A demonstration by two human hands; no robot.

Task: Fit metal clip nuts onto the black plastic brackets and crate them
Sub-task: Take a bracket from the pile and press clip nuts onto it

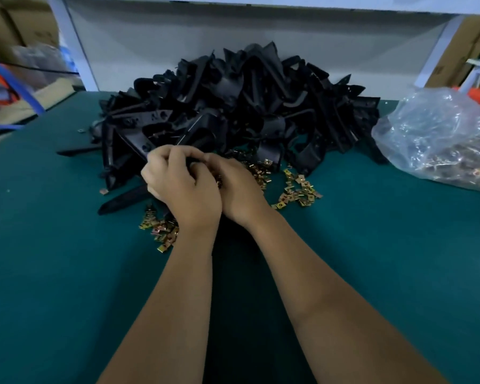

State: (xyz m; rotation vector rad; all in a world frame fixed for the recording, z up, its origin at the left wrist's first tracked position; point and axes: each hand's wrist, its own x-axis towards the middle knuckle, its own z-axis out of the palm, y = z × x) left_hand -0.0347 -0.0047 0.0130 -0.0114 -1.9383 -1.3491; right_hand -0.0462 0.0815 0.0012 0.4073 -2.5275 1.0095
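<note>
Black bracket (pixel 128 199) being fitted with a clip nut.
Both hands, left hand (pixel 183 187) and right hand (pixel 237 189), are gripping it mid-worktop; next, I judge, pressing the nut fully home.

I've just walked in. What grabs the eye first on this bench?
A big heap of black plastic brackets at the back of the green table. In front of it, the left hand and right hand are curled together over a bracket, with brass-coloured clip nuts scattered around them.
</note>
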